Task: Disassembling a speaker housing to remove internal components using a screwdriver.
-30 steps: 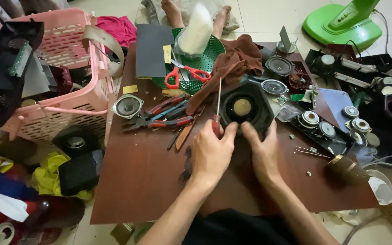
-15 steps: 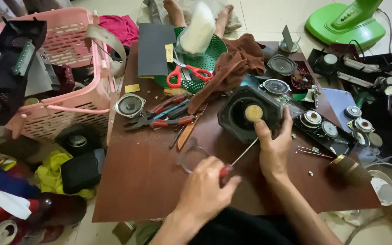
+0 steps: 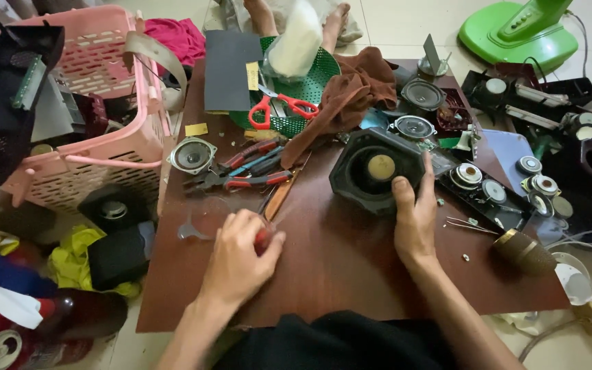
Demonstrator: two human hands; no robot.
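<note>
Broadly, a dark brown table [image 3: 351, 274] spreads under my arms, with a pink basket [image 3: 114, 147] at its left edge and a green perforated tray [image 3: 316, 75] at the far side. Near the middle sits the black speaker housing [image 3: 371, 171], tilted toward me, its round pale centre showing. My right hand [image 3: 416, 219] rests against its near right corner, fingers laid open over the rim rather than clenched. My left hand [image 3: 238, 260] is down on the table, well apart from the housing, curled closed around a red-handled screwdriver [image 3: 265, 236]; its shaft is blurred. Just beyond it lie red-handled pliers [image 3: 248, 181] and a small loose speaker [image 3: 192, 155].
</note>
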